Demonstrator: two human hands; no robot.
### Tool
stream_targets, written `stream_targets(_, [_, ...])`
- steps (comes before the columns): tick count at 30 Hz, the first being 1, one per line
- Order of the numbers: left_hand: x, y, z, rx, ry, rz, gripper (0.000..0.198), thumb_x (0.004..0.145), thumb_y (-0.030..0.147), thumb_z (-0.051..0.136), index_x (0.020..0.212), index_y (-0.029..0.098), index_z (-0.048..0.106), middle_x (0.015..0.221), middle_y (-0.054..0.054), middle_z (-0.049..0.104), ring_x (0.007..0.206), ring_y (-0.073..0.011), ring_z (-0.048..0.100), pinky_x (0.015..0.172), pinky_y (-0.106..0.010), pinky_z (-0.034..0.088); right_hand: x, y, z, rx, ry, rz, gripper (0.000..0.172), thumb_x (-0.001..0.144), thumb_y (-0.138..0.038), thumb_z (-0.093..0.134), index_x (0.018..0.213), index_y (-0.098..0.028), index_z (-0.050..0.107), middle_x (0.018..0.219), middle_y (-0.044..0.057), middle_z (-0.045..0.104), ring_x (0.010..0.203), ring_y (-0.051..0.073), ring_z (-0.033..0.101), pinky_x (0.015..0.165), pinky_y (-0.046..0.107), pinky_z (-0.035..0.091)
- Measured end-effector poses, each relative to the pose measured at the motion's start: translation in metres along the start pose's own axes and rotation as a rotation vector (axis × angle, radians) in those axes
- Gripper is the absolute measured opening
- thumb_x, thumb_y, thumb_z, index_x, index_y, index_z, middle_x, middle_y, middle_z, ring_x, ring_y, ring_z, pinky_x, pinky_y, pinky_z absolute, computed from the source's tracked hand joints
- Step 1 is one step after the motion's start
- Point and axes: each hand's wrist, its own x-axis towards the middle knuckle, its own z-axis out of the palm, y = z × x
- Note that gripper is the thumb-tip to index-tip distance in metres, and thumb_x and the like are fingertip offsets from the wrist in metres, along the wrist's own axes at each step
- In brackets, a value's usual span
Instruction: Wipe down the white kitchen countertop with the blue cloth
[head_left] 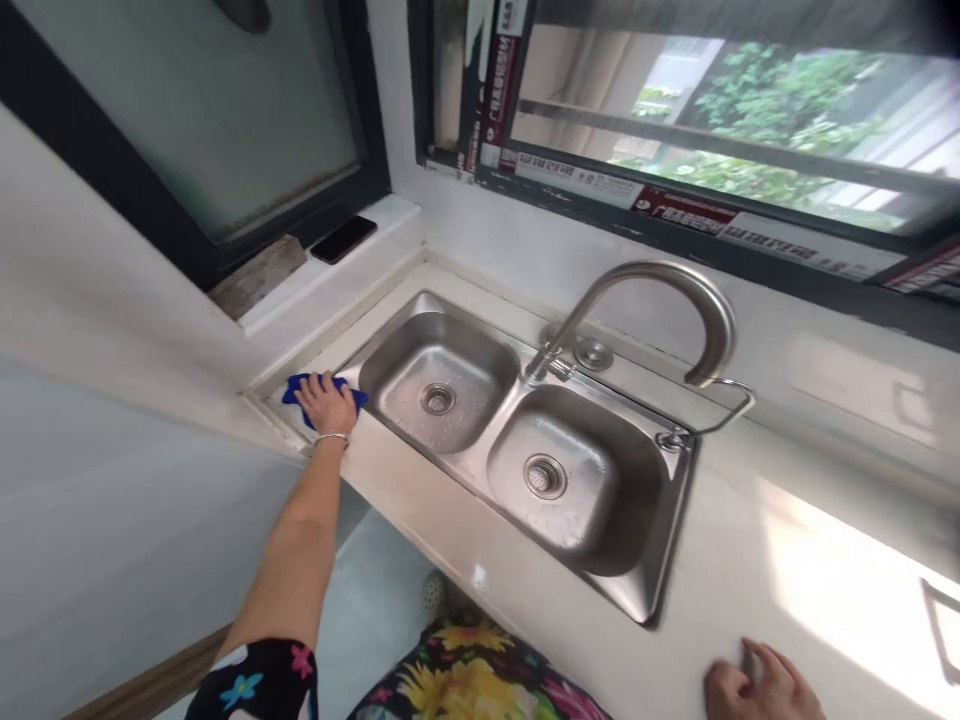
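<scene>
At the left end of the cream countertop (420, 475), my left hand (328, 403) presses down on a bunched blue cloth (301, 384). The cloth sticks out on both sides of the fingers, close to the corner of the double stainless steel sink (480, 464). A thin bracelet (331, 437) circles that wrist. Low on the right, my right hand (765, 685) rests on the countertop with its fingers loosely bent and apart, holding nothing. The frame's lower edge cuts off part of this hand. Water drops dot both basins.
A curved faucet (649, 270) rises behind the sink's divider, with a round metal strainer (592, 353) beside its base. At the right rim stands a slim, bent metal spout (724, 425). A dark phone (343, 240) and a rough block (262, 275) lie on the left window ledge.
</scene>
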Motion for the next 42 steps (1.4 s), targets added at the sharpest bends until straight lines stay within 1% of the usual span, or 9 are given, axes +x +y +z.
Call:
stream_targets(5, [0.025,-0.005,0.008,-0.038,0.021,-0.006,0.049,0.096,0.027,0.052,0.138,0.003,0.045,0.152,-0.022,0.04,0.147,-0.0402,0.026,0.122,-0.066,0.013,0.002,-0.003,0.003,-0.059,-0.029,0.001,0.039,0.08,-0.032,0.047,0.115,-0.021,0.061,0.124,0.015,0.063,0.103,0.04,0.061,0.08,0.05,0.045])
stream_targets(10, [0.035,-0.003,0.008,-0.032,0.011,0.047,0.048,0.094,0.025,0.053,0.136,0.004,0.044,0.149,-0.021,0.041,0.144,-0.0444,0.03,0.117,-0.07,0.019,0.002,-0.004,0.007,-0.065,-0.023,0.028,0.04,0.081,-0.03,0.046,0.117,-0.02,0.059,0.129,0.015,0.06,0.108,0.036,0.058,0.084,0.048,0.041])
stream_targets(15, [0.034,-0.001,0.008,0.042,-0.009,0.052,0.052,0.091,0.027,0.054,0.137,0.005,0.043,0.149,-0.023,0.041,0.142,-0.0449,0.034,0.113,-0.07,0.025,0.002,-0.003,0.009,-0.071,0.0,0.034,0.04,0.08,-0.026,0.048,0.118,-0.02,0.059,0.128,0.013,0.06,0.11,0.032,0.057,0.086,0.044,0.04])
stream_targets(18, [0.02,0.003,0.003,0.064,-0.014,0.1,0.054,0.091,0.03,0.053,0.139,0.005,0.046,0.148,-0.025,0.044,0.142,-0.0429,0.037,0.115,-0.066,0.027,0.003,-0.003,0.009,-0.073,-0.002,0.04,0.04,0.079,-0.024,0.048,0.118,-0.02,0.059,0.127,0.013,0.061,0.11,0.032,0.057,0.085,0.043,0.039])
stream_targets(26, [-0.065,0.017,-0.033,0.04,-0.138,0.344,0.058,0.097,0.04,0.039,0.145,0.008,0.047,0.151,-0.024,0.045,0.146,-0.0365,0.035,0.122,-0.057,0.026,0.003,0.0,0.009,-0.069,-0.054,0.046,0.042,0.078,-0.022,0.051,0.12,-0.019,0.056,0.127,0.014,0.058,0.109,0.031,0.053,0.085,0.042,0.035])
stream_targets(31, [-0.139,0.039,-0.055,-0.024,-0.264,0.488,0.056,0.097,0.04,0.038,0.144,0.01,0.047,0.155,-0.023,0.041,0.15,-0.0358,0.031,0.124,-0.058,0.025,0.002,-0.003,0.007,-0.063,-0.067,0.049,0.042,0.08,-0.02,0.052,0.121,-0.018,0.056,0.128,0.015,0.057,0.113,0.033,0.052,0.09,0.046,0.037])
stream_targets(34, [-0.191,0.059,-0.067,-0.1,-0.337,0.678,0.052,0.097,0.038,0.04,0.143,0.014,0.049,0.154,-0.021,0.045,0.152,-0.0346,0.03,0.124,-0.058,0.026,0.003,-0.005,0.007,-0.057,-0.073,0.037,0.038,0.083,-0.021,0.05,0.121,-0.018,0.055,0.131,0.014,0.057,0.118,0.033,0.051,0.093,0.046,0.038])
stream_targets(37, [-0.235,0.081,-0.075,-0.189,-0.419,0.94,0.051,0.095,0.032,0.046,0.145,0.02,0.049,0.154,-0.017,0.046,0.152,-0.0332,0.03,0.125,-0.059,0.027,0.003,-0.007,0.006,-0.036,-0.075,0.037,0.038,0.085,-0.021,0.049,0.122,-0.018,0.055,0.132,0.014,0.057,0.122,0.032,0.05,0.097,0.046,0.038])
stream_targets(42, [-0.276,0.133,-0.08,-0.288,-0.58,1.329,0.054,0.093,0.026,0.05,0.147,0.019,0.047,0.156,-0.016,0.045,0.154,-0.0322,0.026,0.124,-0.06,0.029,0.003,-0.011,0.006,0.059,-0.075,0.062,0.039,0.086,-0.019,0.049,0.125,-0.016,0.054,0.133,0.015,0.055,0.128,0.032,0.046,0.104,0.048,0.036])
